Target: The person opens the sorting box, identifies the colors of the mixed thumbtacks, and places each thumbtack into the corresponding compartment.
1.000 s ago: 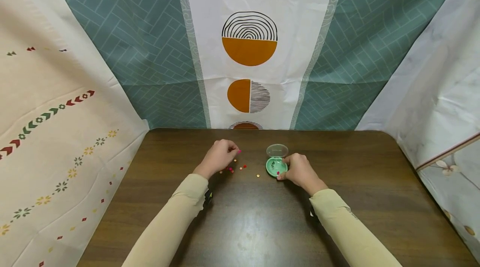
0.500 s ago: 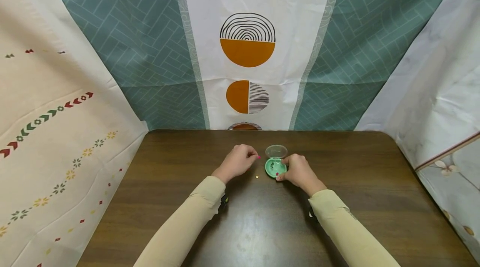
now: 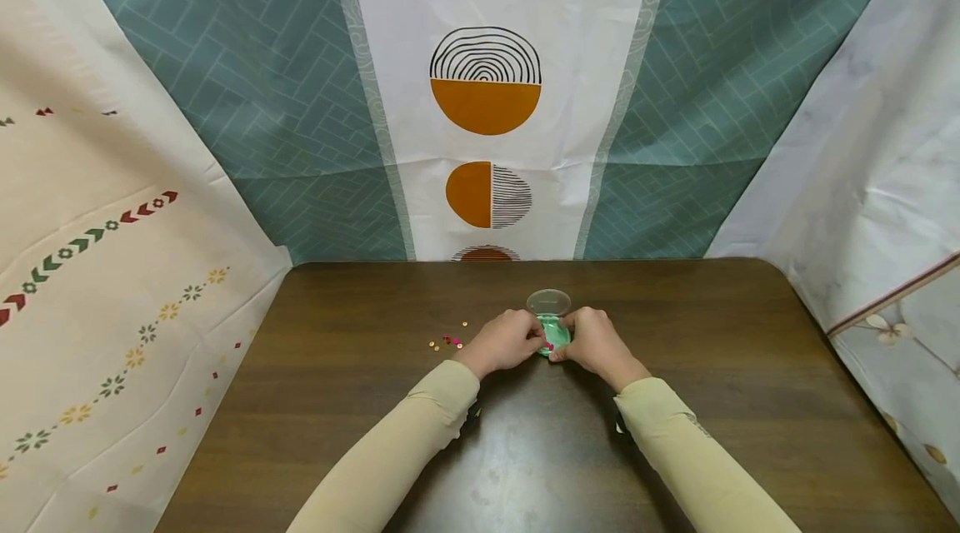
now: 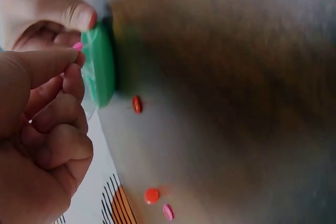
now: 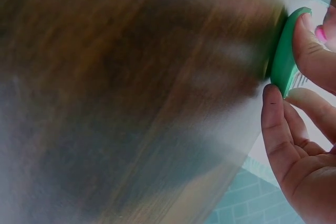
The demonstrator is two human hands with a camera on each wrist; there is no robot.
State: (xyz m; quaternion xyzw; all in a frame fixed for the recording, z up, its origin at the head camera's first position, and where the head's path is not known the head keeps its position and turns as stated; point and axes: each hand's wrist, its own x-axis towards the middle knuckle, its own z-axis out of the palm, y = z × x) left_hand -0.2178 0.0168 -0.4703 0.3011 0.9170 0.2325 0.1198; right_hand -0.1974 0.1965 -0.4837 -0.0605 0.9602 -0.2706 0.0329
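A small round green case [image 3: 557, 335] with a clear lid [image 3: 549, 301] raised at its back sits on the table. My right hand [image 3: 597, 347] grips its right side, thumb at the near rim and fingers around the edge; the right wrist view shows the green wall [image 5: 286, 56] between them. My left hand [image 3: 504, 341] is over the case's left side, pinching a tiny pink button [image 4: 78, 46] between thumb and forefinger at the rim. The left hand partly hides the case's inside, so its contents cannot be told.
Several small red, pink and gold buttons [image 3: 456, 341] lie scattered on the brown table [image 3: 360, 433], left of my left hand. The left wrist view shows a red one [image 4: 137, 104] and an orange one [image 4: 151, 195] closer. A patterned cloth [image 3: 485, 83] hangs behind the table.
My left hand has moved right from above the scattered buttons to the green case, carrying the pink button. My right hand has kept its grip on the case.
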